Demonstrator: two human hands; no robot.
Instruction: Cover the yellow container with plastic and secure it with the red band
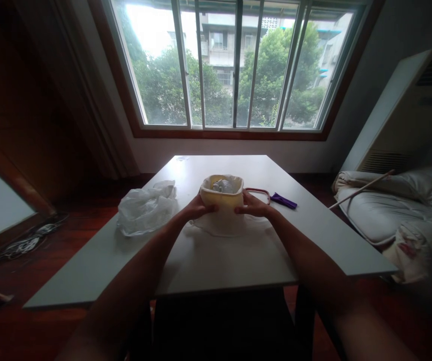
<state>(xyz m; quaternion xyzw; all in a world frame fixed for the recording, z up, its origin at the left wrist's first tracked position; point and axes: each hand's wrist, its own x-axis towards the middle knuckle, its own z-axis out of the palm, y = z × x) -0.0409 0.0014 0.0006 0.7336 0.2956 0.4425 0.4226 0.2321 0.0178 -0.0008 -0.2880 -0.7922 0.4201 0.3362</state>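
A cream-coloured soft bag stands upright on the white table, its wide mouth facing up. Inside its rim a crumpled whitish bundle shows; its kind is unclear. My left hand grips the bag's left side, thumb across the front. On the opposite side my right hand holds it the same way, with the fingers behind partly hidden. Thin pale material spreads around the bag's base. Just beyond my right hand lie a reddish-brown curved frame or handle and a folded purple item.
A crumpled translucent plastic bag lies on the table's left part. Right of the table is a padded seat with a thin stick across it. Cables lie on the floor at left. A window is ahead.
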